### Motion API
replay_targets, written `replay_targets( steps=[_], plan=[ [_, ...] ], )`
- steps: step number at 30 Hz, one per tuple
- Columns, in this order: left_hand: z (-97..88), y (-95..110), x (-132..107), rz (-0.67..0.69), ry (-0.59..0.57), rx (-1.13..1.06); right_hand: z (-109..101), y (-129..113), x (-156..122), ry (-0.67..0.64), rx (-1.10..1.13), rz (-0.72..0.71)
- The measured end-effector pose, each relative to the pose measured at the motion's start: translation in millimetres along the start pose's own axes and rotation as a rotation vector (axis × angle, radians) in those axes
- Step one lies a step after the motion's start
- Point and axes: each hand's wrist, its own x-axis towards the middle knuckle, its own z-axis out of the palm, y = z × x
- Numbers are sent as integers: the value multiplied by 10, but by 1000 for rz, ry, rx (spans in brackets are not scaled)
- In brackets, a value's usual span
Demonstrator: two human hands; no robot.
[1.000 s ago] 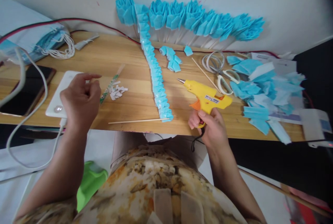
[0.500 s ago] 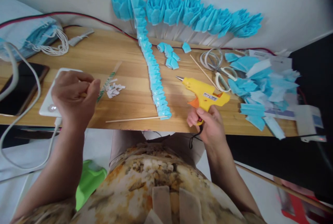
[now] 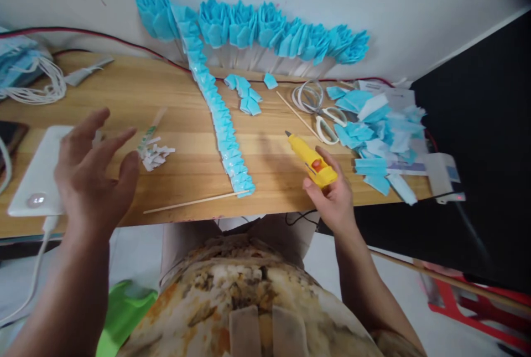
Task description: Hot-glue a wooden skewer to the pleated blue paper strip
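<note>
My right hand [image 3: 329, 196] grips a yellow glue gun [image 3: 309, 159] by its handle, nozzle pointing up-left over the wooden table [image 3: 182, 97]. My left hand [image 3: 93, 171] hovers open above the table's front left, fingers spread, holding nothing, near a white power bank [image 3: 31, 174] and a small heap of white paper scraps [image 3: 155, 155]. A long strip of folded blue paper pieces [image 3: 219, 124] runs down the middle of the table to a thin wooden stick [image 3: 193, 202] lying between my hands.
A row of blue paper flowers [image 3: 265, 30] leans on the wall. White scissors [image 3: 327, 124], another stick [image 3: 296, 116] and a pile of blue paper pieces [image 3: 381, 130] lie right. White cords [image 3: 37, 83] and a red cable [image 3: 83, 33] lie at left.
My left hand opened from a curled pinch to spread fingers and lifted off the table. My right hand turned the glue gun so it is seen end-on. The view shifted right.
</note>
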Motion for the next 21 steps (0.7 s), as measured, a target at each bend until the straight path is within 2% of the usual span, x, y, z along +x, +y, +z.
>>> replay_targets(
  steps=[3,7,9,12,14,21],
  plan=[
    [4,62,9,-10,-4,-6,-157,99,69,38,-443,-122],
    [12,117,21,115,37,26,-355,189,251,-79,-802,-273],
    [7,166,18,142,8,16,-447,226,353,-150,-910,-368],
    [-3,267,-8,170,-86,-60,-543,277,474,-229,-999,-487],
    [-3,326,-36,207,-143,-110,-570,314,520,-227,-1013,-522],
    [29,384,-101,262,-225,-135,-571,470,541,-151,-828,-441]
  ],
)
